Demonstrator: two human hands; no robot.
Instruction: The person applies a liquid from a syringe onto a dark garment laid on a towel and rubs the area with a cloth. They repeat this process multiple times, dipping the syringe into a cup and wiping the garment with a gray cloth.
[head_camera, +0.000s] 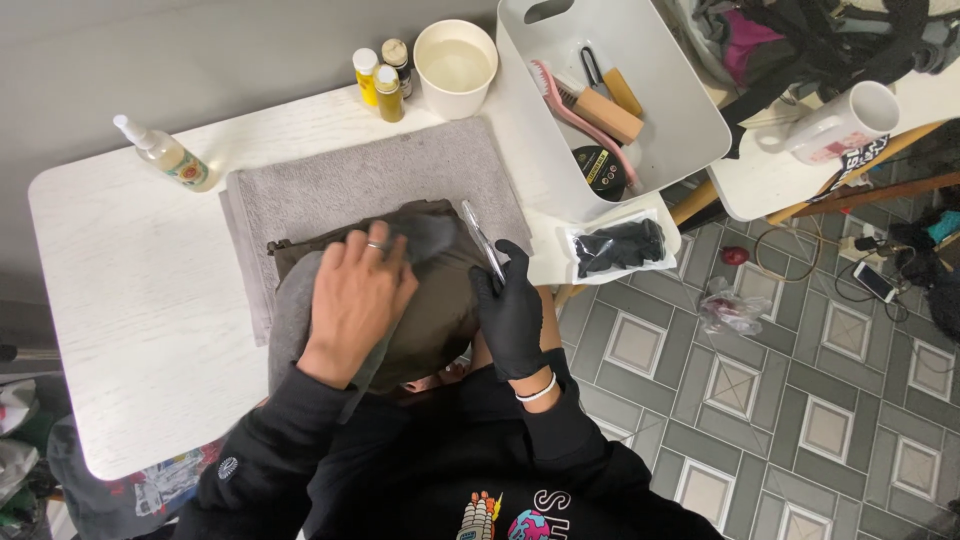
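Head view: left hand (355, 300) pressed flat on grey cloth (290, 315); gloved right hand (510, 310) grips brown bag (435, 310).

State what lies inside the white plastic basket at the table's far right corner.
In the white plastic basket: a pink-handled brush, a wooden-backed brush, a black-handled tool and a round black tin. The brushes cover part of the basket floor.

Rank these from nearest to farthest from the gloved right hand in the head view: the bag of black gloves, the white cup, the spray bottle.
Measured from the right hand:
1. Bag of black gloves, just off to its right at the table edge.
2. White cup, at the table's far edge.
3. Spray bottle, far left corner.
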